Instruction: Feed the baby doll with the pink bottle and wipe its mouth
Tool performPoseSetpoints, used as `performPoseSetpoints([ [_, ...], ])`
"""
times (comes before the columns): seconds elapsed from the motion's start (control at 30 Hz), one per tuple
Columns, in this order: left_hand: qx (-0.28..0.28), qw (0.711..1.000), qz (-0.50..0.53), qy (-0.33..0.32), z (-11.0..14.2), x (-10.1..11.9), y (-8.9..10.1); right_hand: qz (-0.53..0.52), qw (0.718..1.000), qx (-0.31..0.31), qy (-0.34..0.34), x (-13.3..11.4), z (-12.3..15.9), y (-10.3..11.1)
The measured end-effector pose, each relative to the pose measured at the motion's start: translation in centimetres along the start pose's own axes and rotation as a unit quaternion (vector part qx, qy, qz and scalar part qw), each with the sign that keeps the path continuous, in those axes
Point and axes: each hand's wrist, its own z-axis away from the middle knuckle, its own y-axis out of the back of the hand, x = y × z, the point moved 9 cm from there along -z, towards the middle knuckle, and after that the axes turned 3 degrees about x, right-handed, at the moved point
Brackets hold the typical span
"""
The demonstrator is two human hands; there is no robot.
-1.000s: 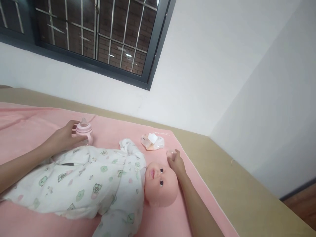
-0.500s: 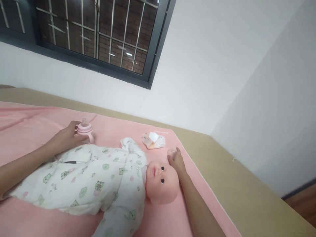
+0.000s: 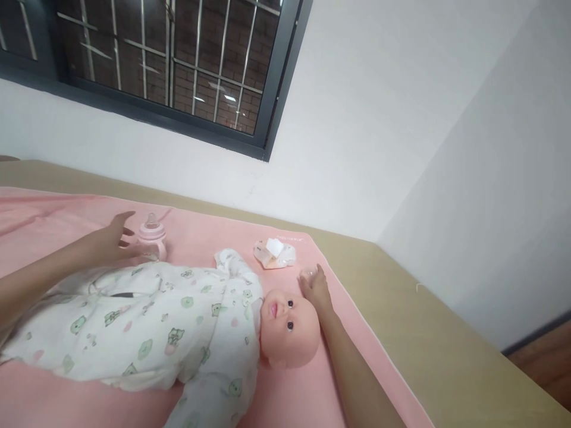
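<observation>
From where I stand, the pink baby bottle (image 3: 151, 233) is upright on the pink cloth (image 3: 285, 398), toward the far left, just past the doll's body. Its long axis runs straight up and down, the clear teat (image 3: 152, 219) points at the ceiling, and a handle (image 3: 162, 247) shows on its right side. The left hand (image 3: 111, 241) is open at the bottle's left, fingers parted and reaching toward it; I can't tell whether the lowest one touches. Over on the right, the right hand (image 3: 317, 291) has its thumb and fingers curled round a small clear cap (image 3: 308, 274), low over the cloth just beyond the doll's head; which way the cap faces I can't make out. The doll (image 3: 291, 342) lies face up between the two arms, stretched left to right, head at the right end, in a white patterned sleepsuit (image 3: 147, 324). A crumpled packet (image 3: 272, 254) with a white piece on top sits on the cloth beyond the doll, between bottle and cap, nearer the cap
</observation>
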Motion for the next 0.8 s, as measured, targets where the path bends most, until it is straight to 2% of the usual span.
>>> performPoseSetpoints([
  [0.07,0.012,1.000,-0.011,0.003,-0.5,-0.1,1.1,0.002,1.000,0.013,0.010,-0.3,0.0,0.1],
  [0.13,0.040,0.999,-0.018,-0.027,-0.6,1.3,2.5,0.009,0.999,0.035,0.031,-0.9,0.1,0.3],
  [0.23,0.072,0.996,-0.012,-0.055,0.5,4.9,4.0,0.015,0.993,0.083,0.085,-2.6,0.4,1.1],
  [0.3,0.039,0.995,0.020,-0.085,1.7,8.3,3.7,0.008,0.984,0.114,0.137,-4.2,0.6,1.6],
  [0.4,-0.044,0.986,0.050,-0.152,3.7,14.2,1.9,-0.014,0.970,0.120,0.213,-6.7,0.8,1.7],
  [0.5,-0.160,0.964,0.088,-0.195,5.5,19.7,-1.1,-0.014,0.970,0.047,0.238,-8.4,0.3,0.3],
  [0.57,-0.205,0.948,0.096,-0.223,6.5,22.8,-3.0,0.005,0.972,-0.015,0.235,-9.2,0.1,-1.1],
  [0.67,-0.285,0.919,0.073,-0.262,7.9,26.0,-6.2,0.001,0.973,-0.066,0.220,-10.1,0.4,-2.1],
  [0.73,-0.328,0.901,0.051,-0.280,8.6,27.1,-7.7,-0.037,0.974,-0.063,0.213,-11.0,1.3,-1.9],
  [0.8,-0.348,0.892,0.040,-0.288,8.9,27.6,-8.6,-0.076,0.969,-0.051,0.227,-12.3,2.8,-1.4],
])
